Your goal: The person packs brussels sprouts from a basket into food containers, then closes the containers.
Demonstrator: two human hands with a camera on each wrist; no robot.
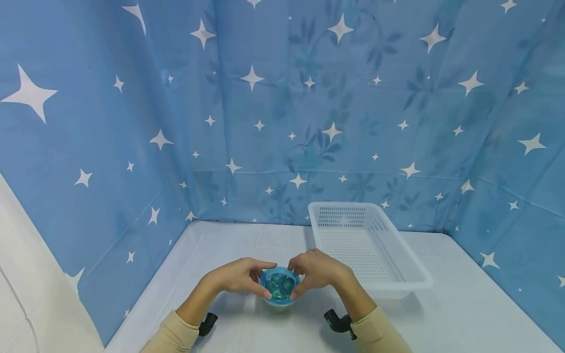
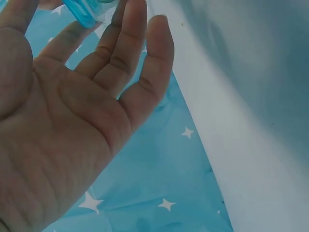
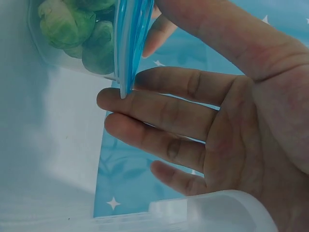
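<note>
A small clear round container (image 3: 72, 67) with a translucent blue lid (image 1: 282, 284) stands on the white table in the head view. Green Brussels sprouts (image 3: 65, 24) show through its wall in the right wrist view. From the left, my left hand (image 1: 242, 275) holds the lid's rim between thumb and fingers. My right hand (image 1: 319, 270) grips the opposite side of the rim the same way, thumb at the near edge. Only a corner of the blue lid (image 2: 82, 12) enters the left wrist view, by the fingertips. The lid sits on the container.
A white perforated plastic basket (image 1: 415, 282) stands on the table (image 1: 247, 328) close to the right hand and forearm. Blue star-patterned curtains (image 1: 273, 113) enclose the back and sides. Black curved pieces (image 1: 337, 322) sit at both wrists.
</note>
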